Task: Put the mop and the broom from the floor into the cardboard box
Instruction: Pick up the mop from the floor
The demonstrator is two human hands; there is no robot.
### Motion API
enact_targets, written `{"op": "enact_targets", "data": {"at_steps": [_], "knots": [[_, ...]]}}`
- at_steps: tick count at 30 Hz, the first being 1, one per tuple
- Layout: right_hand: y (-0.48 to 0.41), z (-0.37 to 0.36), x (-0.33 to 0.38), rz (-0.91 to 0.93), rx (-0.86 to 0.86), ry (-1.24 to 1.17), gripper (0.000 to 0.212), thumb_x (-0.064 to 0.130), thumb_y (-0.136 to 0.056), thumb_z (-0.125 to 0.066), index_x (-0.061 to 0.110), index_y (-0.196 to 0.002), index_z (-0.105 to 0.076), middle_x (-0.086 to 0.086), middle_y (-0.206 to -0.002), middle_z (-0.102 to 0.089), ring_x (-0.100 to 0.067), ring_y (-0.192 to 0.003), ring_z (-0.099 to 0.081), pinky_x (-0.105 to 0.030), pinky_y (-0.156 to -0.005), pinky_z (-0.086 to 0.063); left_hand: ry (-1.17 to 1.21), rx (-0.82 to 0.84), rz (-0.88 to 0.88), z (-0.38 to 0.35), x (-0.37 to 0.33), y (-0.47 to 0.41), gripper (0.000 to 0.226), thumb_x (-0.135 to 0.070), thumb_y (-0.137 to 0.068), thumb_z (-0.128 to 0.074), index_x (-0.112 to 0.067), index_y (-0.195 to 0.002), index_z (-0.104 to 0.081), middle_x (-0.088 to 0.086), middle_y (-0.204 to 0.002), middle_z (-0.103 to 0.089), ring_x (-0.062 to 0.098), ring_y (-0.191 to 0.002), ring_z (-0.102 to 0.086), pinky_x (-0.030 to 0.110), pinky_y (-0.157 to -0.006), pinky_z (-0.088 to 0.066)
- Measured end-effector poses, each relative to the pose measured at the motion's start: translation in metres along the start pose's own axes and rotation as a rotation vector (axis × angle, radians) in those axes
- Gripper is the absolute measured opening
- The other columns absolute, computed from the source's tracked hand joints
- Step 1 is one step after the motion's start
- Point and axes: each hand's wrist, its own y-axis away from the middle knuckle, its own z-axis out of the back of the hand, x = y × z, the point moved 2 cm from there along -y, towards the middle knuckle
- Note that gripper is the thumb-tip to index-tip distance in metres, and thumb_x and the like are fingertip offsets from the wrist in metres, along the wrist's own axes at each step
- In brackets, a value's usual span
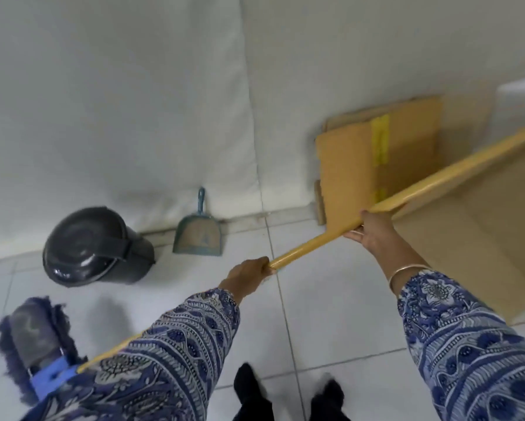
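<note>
I hold the mop by its yellow wooden handle (309, 243), which runs from lower left to upper right. My left hand (246, 276) grips the handle near its middle. My right hand (373, 229) grips it farther up, by the near corner of the cardboard box (349, 168). The handle's upper end crosses over the open top of the box. The mop's head (33, 338), dark blue fringe on a blue clamp, hangs at lower left above the tiles, partly behind my left sleeve. No broom is in view.
A dark lidded bin (97, 247) stands on the tiled floor by the white wall. A teal dustpan (198, 235) leans against the wall beside it. My feet in dark socks (288, 396) are at the bottom. A box flap (480, 268) spreads toward me on the right.
</note>
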Motion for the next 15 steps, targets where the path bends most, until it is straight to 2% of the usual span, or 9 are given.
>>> {"op": "enact_targets", "data": {"at_steps": [3, 5, 7, 9, 10, 12, 15], "knots": [[0.053, 0.027, 0.083, 0.119, 0.049, 0.004, 0.043, 0.01, -0.097, -0.04, 0.006, -0.139, -0.035, -0.013, -0.138, -0.045, -0.034, -0.124, -0.048, -0.052, -0.089, -0.051, 0.045, -0.09, -0.08, 0.032, -0.067, 0.032, 0.024, -0.04, -0.096, -0.036, -0.022, -0.081, -0.042, 0.011, -0.085, -0.06, 0.022, -0.071, -0.051, 0.039, -0.069, -0.046], [0.083, 0.043, 0.132, 0.227, 0.096, 0.02, 0.042, 0.009, -0.096, -0.043, 0.006, -0.137, -0.037, -0.012, -0.129, -0.048, -0.035, -0.121, -0.05, -0.047, -0.072, -0.055, 0.074, -0.145, -0.104, 0.05, -0.111, 0.048, 0.026, -0.041, -0.095, -0.037, -0.025, -0.075, -0.041, 0.006, -0.079, -0.056, 0.022, -0.071, -0.051, 0.044, -0.074, -0.049], [0.113, 0.069, 0.178, 0.345, 0.125, 0.05, 0.037, 0.009, -0.094, -0.045, 0.007, -0.131, -0.04, -0.01, -0.115, -0.048, -0.033, -0.11, -0.054, -0.045, -0.064, -0.052, 0.085, -0.21, -0.139, 0.061, -0.162, 0.064, 0.025, -0.039, -0.095, -0.038, -0.022, -0.077, -0.044, 0.003, -0.078, -0.054, 0.022, -0.068, -0.049, 0.038, -0.066, -0.046], [0.136, 0.093, 0.218, 0.437, 0.168, 0.058, 0.029, 0.007, -0.093, -0.045, 0.008, -0.123, -0.043, -0.01, -0.109, -0.048, -0.028, -0.094, -0.057, -0.049, -0.064, -0.051, 0.106, -0.299, -0.14, 0.07, -0.207, 0.076, 0.025, -0.038, -0.095, -0.038, -0.017, -0.084, -0.047, 0.002, -0.078, -0.055, 0.022, -0.066, -0.048, 0.032, -0.062, -0.039], [0.148, 0.111, 0.239, 0.481, 0.181, 0.061, 0.024, 0.007, -0.093, -0.045, 0.01, -0.116, -0.045, -0.011, -0.108, -0.049, -0.028, -0.093, -0.056, -0.051, -0.063, -0.052, 0.11, -0.338, -0.144, 0.072, -0.234, 0.081, 0.025, -0.037, -0.094, -0.038, -0.016, -0.084, -0.048, 0.002, -0.078, -0.055, 0.022, -0.066, -0.048, 0.032, -0.062, -0.038], [0.167, 0.138, 0.277, 0.566, 0.202, 0.082, 0.017, 0.009, -0.093, -0.046, 0.014, -0.108, -0.043, -0.013, -0.112, -0.051, -0.029, -0.101, -0.055, -0.054, -0.069, -0.054, 0.12, -0.403, -0.18, 0.076, -0.278, 0.083, 0.025, -0.038, -0.094, -0.039, -0.017, -0.082, -0.046, 0.003, -0.077, -0.057, 0.022, -0.066, -0.05, 0.036, -0.064, -0.044], [0.195, 0.188, 0.33, 0.682, 0.231, 0.129, 0.029, 0.011, -0.094, -0.046, 0.007, -0.122, -0.042, -0.014, -0.118, -0.052, -0.031, -0.114, -0.055, -0.057, -0.087, -0.051, 0.15, -0.476, -0.258, 0.077, -0.353, 0.083, 0.023, -0.039, -0.094, -0.038, -0.021, -0.082, -0.045, -0.001, -0.071, -0.055, 0.022, -0.064, -0.051, 0.038, -0.063, -0.046]]}}
